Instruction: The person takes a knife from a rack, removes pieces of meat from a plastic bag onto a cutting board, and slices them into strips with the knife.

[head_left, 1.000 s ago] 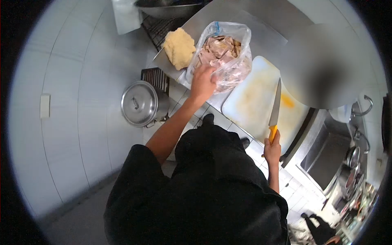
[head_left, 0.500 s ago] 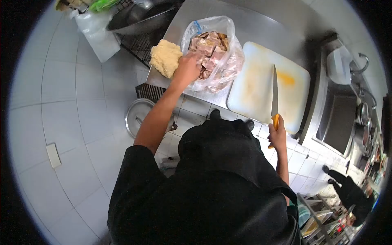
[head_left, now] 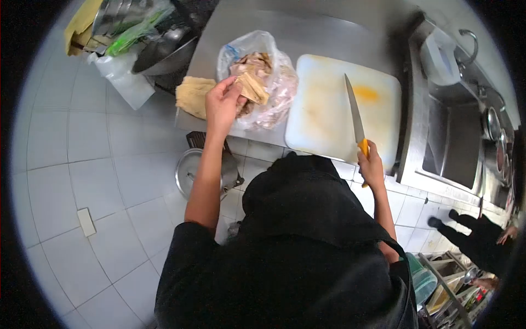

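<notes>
My left hand (head_left: 222, 109) pinches a flat, tan-brown piece of meat (head_left: 253, 89) by one end, above the mouth of a clear plastic bag (head_left: 284, 90). More pinkish-brown meat pieces (head_left: 257, 62) fill the bag, partly hidden by the held piece. In my right hand (head_left: 372, 166) is the yellow handle of a long kitchen knife (head_left: 355, 112). Its blade points away from me over a white cutting board (head_left: 320, 109), which has yellow stains and lies right beside the bag. A folded yellowish cloth (head_left: 194, 96) rests left of the bag.
The steel counter (head_left: 329, 33) carries the bag and board. To the right stands a sink (head_left: 452, 142) with a white plastic container (head_left: 440, 57). A dark bowl (head_left: 167, 60) is at upper left. Below the counter sits a lidded pot (head_left: 192, 172). Another person (head_left: 476, 241) stands at far right.
My left hand has come up out of the bag with a piece of meat in its fingers. The knife stays in my right hand over the board. The whole view has shifted slightly.
</notes>
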`<state>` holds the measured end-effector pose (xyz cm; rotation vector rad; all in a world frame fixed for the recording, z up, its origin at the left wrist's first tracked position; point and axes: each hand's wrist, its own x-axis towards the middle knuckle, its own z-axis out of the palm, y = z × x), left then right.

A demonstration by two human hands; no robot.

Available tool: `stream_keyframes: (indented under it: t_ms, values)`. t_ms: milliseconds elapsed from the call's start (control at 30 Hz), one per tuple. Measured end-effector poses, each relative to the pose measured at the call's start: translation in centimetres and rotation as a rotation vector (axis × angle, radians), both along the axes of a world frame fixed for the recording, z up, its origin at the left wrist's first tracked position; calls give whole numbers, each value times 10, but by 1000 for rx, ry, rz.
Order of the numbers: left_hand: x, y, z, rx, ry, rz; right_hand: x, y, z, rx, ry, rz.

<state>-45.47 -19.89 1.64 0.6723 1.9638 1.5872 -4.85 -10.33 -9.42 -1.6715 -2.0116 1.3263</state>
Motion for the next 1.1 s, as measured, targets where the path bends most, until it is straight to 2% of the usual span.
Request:
stream_keyframes:
  t_ms: [33, 67, 167, 267, 367, 467, 500, 600, 967, 1100]
  values:
    - [19, 4, 9, -19, -73, -69, 3, 3, -1, 60, 1, 2]
    - [35, 13, 3, -15, -133, -159, 6, 4, 0, 35, 34, -38]
    - [91, 40, -28, -25, -309, -426, 20, 9, 0, 179, -23, -45]
    - [142, 85, -61, -120, -348, -579, 37, 15, -3, 283, -65, -34]
    - [169, 129, -110, -193, -324, -672, 36, 21, 13, 179, -78, -61]
    - [179, 141, -157, -246, 538, -632, 25, 25, 16, 210, -89, -51]
    - [180, 139, -170, -169, 539, -566, 19, 26, 14, 288, -71, -24]
    - [182, 128, -173, -90, 653, -510, -3, 27, 19, 285, -67, 20]
    - [185, 121, -189, 114, 553, -420, -56, 25, -8, 228, -228, 164]
    - [185, 121, -188, 150, 571, -400, -62, 31, -18, 302, -202, 200]
